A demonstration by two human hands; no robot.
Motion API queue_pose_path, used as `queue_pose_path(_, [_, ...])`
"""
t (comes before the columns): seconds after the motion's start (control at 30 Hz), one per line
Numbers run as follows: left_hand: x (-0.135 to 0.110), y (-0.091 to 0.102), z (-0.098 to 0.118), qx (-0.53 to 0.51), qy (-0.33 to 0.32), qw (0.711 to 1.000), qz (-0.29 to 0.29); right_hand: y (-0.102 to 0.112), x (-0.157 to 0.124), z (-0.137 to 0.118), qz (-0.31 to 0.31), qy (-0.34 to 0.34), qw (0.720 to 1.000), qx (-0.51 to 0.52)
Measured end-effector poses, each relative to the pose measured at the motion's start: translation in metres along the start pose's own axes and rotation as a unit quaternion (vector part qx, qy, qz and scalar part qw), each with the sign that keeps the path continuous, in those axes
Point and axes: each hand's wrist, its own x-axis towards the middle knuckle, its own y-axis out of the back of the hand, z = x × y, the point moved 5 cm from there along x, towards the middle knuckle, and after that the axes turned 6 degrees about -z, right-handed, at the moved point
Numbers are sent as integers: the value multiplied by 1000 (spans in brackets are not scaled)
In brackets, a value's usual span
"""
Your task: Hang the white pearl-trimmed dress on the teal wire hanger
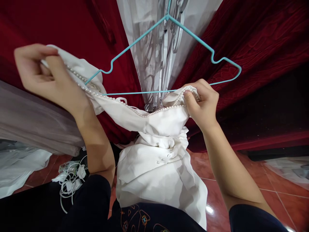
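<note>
A white dress with a pearl-beaded neckline hangs in front of me, its skirt falling toward the floor. My left hand, raised at the left, is closed around one strap side of the dress. At the right, my right hand pinches the other beaded side, thumb on the pearls. A light blue hanger rises behind the neckline. Its left end goes into the dress's left shoulder, while its right corner sticks out bare beyond my right hand. Small round buttons show on the bodice.
Dark red curtains hang on both sides, with a white ornate metal frame between them. Tangled white cables lie low at the left, and white fabric lies near them. The floor is red tile.
</note>
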Motion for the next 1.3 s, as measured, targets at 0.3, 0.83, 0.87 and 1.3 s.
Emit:
queue_pose_path(0.3, [50, -85, -42, -106, 23, 984, -141, 2, -1, 5, 6, -9, 999, -31])
queue_pose_path(0.83, [-55, -186, 46, 103, -113, 947, -283, -2, -8, -3, 3, 12, 1000, -9])
queue_pose_path(0.87, [-54, -186, 45, 102, -106, 948, -281, 0, -11, -5, 25, 21, 999, -18])
queue_pose_path(1.3, [-44, -177, 46, 79, -51, 950, -299, 118, 17, 37, 259, 15, 965, -42])
